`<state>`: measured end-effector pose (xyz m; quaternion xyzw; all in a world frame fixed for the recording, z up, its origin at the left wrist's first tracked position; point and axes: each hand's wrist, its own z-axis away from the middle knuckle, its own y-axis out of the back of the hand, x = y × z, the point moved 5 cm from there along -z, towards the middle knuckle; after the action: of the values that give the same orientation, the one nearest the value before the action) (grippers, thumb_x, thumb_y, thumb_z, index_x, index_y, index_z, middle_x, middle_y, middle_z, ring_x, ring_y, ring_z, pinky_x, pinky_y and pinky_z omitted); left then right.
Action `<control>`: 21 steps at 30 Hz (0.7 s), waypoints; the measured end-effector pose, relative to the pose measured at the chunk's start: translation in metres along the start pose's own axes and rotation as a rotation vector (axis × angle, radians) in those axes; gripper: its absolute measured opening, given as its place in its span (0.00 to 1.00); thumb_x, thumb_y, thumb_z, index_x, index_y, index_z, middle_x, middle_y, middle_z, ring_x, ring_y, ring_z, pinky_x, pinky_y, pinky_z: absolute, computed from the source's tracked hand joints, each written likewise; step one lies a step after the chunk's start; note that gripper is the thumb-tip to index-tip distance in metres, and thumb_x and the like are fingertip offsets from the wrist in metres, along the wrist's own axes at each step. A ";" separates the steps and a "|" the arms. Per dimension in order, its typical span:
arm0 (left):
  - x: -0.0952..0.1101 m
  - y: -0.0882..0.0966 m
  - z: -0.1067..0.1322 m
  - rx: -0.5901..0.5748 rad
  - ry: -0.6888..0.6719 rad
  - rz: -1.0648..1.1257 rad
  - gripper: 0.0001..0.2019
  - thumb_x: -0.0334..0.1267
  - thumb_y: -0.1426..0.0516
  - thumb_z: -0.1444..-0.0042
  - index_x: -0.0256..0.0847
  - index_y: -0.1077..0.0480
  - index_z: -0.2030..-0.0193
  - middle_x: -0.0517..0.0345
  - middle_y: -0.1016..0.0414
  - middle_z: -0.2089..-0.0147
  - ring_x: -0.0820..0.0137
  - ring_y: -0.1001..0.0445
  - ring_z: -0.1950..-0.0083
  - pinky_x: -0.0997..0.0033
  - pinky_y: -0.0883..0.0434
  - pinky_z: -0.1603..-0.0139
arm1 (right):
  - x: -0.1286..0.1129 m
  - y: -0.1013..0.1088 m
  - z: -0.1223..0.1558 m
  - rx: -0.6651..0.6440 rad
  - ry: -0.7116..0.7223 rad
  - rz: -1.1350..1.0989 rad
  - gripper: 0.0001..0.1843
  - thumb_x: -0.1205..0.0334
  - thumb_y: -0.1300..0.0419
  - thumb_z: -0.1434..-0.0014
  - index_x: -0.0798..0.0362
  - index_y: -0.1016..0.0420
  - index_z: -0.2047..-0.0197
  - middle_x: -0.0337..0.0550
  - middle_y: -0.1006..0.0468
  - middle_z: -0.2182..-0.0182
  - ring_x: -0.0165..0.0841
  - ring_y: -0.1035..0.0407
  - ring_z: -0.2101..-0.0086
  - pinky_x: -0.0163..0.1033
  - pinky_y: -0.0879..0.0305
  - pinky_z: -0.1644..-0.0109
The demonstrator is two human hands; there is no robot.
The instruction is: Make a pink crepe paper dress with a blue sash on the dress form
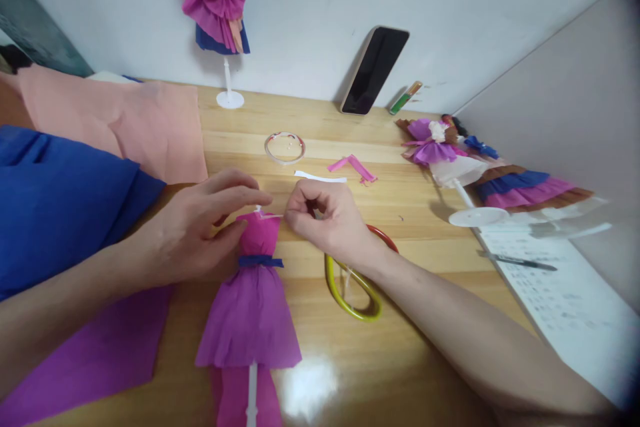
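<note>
In the head view a small pink-and-purple crepe paper dress (253, 313) with a dark blue waistband (261, 261) lies over a white mini stand (253, 397). My left hand (200, 223) is closed about its top, the thumb against the bodice's left edge and the fingers over the white neck piece. To the right, my right hand (325, 213) pinches the end of a thin pale strip (271, 216) that runs across the neckline. Under my right wrist lie scissors with yellow and red handles (357, 313), their blades hidden.
Blue (65, 207), peach (165, 123) and purple paper (125, 353) cover the left side. Behind my hands are a clear ring (267, 150), a white strip (320, 177) and pink scraps (350, 161). A phone (377, 70) leans on the wall. Dressed stands (230, 100) and a printed sheet (555, 293) surround the area.
</note>
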<state>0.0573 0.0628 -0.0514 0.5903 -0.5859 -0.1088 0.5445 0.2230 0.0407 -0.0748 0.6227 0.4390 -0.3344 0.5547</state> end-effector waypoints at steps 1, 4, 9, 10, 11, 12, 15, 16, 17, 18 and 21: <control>-0.003 0.002 0.000 0.022 0.027 -0.008 0.16 0.27 0.48 0.41 0.40 0.30 0.48 0.55 0.28 0.54 0.80 0.35 0.72 0.80 0.34 0.70 | 0.000 0.000 0.000 0.003 0.001 0.003 0.08 0.67 0.45 0.56 0.52 0.40 0.83 0.32 0.40 0.84 0.24 0.47 0.79 0.32 0.50 0.75; -0.014 0.002 0.000 0.060 0.106 -0.043 0.16 0.27 0.49 0.43 0.37 0.27 0.50 0.55 0.27 0.56 0.80 0.35 0.74 0.79 0.34 0.71 | 0.001 -0.001 0.000 -0.015 -0.013 -0.018 0.07 0.67 0.46 0.56 0.52 0.39 0.82 0.31 0.41 0.84 0.24 0.48 0.80 0.32 0.51 0.76; -0.025 -0.005 -0.001 -0.003 0.244 0.060 0.10 0.34 0.46 0.42 0.36 0.22 0.61 0.52 0.24 0.62 0.72 0.26 0.63 0.75 0.31 0.66 | 0.004 -0.003 0.000 -0.023 -0.030 -0.034 0.07 0.67 0.45 0.56 0.52 0.38 0.82 0.30 0.42 0.85 0.23 0.49 0.81 0.32 0.52 0.77; -0.025 -0.005 -0.002 -0.010 0.260 0.086 0.10 0.34 0.46 0.42 0.36 0.22 0.62 0.53 0.24 0.63 0.71 0.26 0.64 0.75 0.32 0.67 | 0.005 -0.004 0.000 -0.024 -0.029 -0.037 0.07 0.67 0.45 0.56 0.52 0.37 0.82 0.30 0.42 0.85 0.23 0.49 0.81 0.32 0.52 0.77; -0.024 -0.006 -0.002 -0.020 0.274 0.106 0.10 0.34 0.46 0.42 0.36 0.22 0.63 0.53 0.24 0.63 0.71 0.27 0.65 0.74 0.32 0.68 | 0.005 -0.004 0.000 -0.025 -0.028 -0.040 0.07 0.67 0.45 0.55 0.53 0.37 0.82 0.30 0.42 0.85 0.23 0.49 0.81 0.32 0.51 0.77; -0.024 -0.007 -0.002 -0.034 0.287 0.121 0.10 0.34 0.46 0.43 0.36 0.22 0.64 0.53 0.25 0.64 0.71 0.27 0.65 0.74 0.32 0.68 | 0.005 -0.005 0.000 -0.030 -0.027 -0.042 0.07 0.66 0.44 0.55 0.53 0.37 0.82 0.31 0.41 0.85 0.23 0.48 0.81 0.32 0.51 0.77; -0.022 -0.009 -0.002 -0.066 0.310 0.138 0.11 0.33 0.47 0.43 0.36 0.22 0.65 0.52 0.25 0.65 0.70 0.27 0.65 0.71 0.32 0.67 | 0.006 -0.007 0.002 -0.047 -0.033 -0.042 0.07 0.65 0.44 0.54 0.53 0.35 0.81 0.31 0.40 0.85 0.23 0.47 0.81 0.31 0.51 0.78; -0.022 -0.009 -0.002 -0.071 0.311 0.135 0.11 0.33 0.47 0.43 0.36 0.22 0.65 0.52 0.25 0.65 0.69 0.27 0.65 0.70 0.32 0.66 | 0.006 -0.007 0.002 -0.055 -0.036 -0.045 0.07 0.65 0.43 0.53 0.53 0.34 0.80 0.32 0.39 0.84 0.24 0.47 0.81 0.32 0.51 0.78; -0.021 -0.009 -0.002 -0.069 0.310 0.131 0.11 0.33 0.47 0.43 0.36 0.22 0.65 0.53 0.25 0.66 0.70 0.27 0.65 0.70 0.32 0.65 | 0.006 -0.007 0.002 -0.062 -0.035 -0.048 0.07 0.64 0.43 0.53 0.53 0.34 0.80 0.32 0.38 0.84 0.24 0.46 0.81 0.32 0.51 0.78; -0.021 -0.009 -0.002 -0.063 0.305 0.129 0.11 0.32 0.47 0.43 0.36 0.22 0.65 0.53 0.26 0.66 0.70 0.27 0.65 0.70 0.32 0.64 | 0.005 -0.007 0.002 -0.064 -0.029 -0.051 0.07 0.64 0.43 0.52 0.54 0.33 0.79 0.33 0.37 0.84 0.24 0.46 0.81 0.32 0.50 0.78; -0.020 -0.009 -0.003 -0.064 0.299 0.142 0.10 0.31 0.46 0.43 0.36 0.22 0.67 0.55 0.26 0.66 0.71 0.27 0.65 0.71 0.32 0.63 | 0.003 -0.006 0.002 -0.069 0.010 -0.026 0.07 0.65 0.42 0.51 0.54 0.32 0.79 0.34 0.36 0.83 0.24 0.45 0.80 0.32 0.49 0.77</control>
<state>0.0589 0.0776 -0.0676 0.5395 -0.5347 0.0006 0.6504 0.2190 0.0389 -0.0805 0.5992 0.4613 -0.3231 0.5690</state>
